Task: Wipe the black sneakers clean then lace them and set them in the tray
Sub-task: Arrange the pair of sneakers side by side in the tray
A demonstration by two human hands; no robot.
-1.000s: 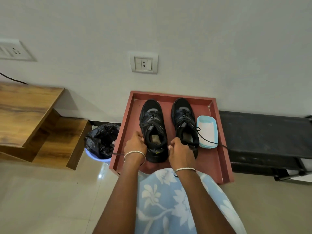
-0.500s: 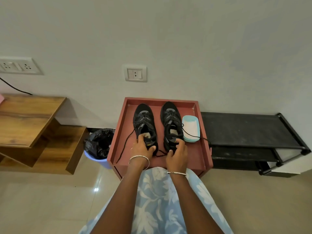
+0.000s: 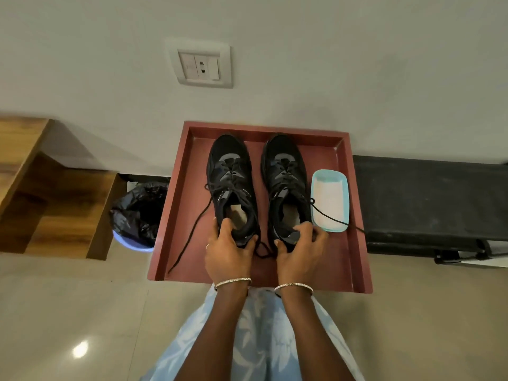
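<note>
Two hands are at work: your left hand [image 3: 229, 251] is curled round the heel of the left sneaker [image 3: 232, 182], your right hand [image 3: 298, 248] round the heel of the right sneaker [image 3: 286, 180], both shoes standing side by side in the tray [image 3: 336, 259], toes to the far wall. Square them with small nudges so the heels line up and the right one does not crowd the dish [image 3: 330, 193] beside it, then let go gently. The laces [image 3: 193, 229] trail loose, one across the dish and over the right rim, so tuck them inside the tray
</note>
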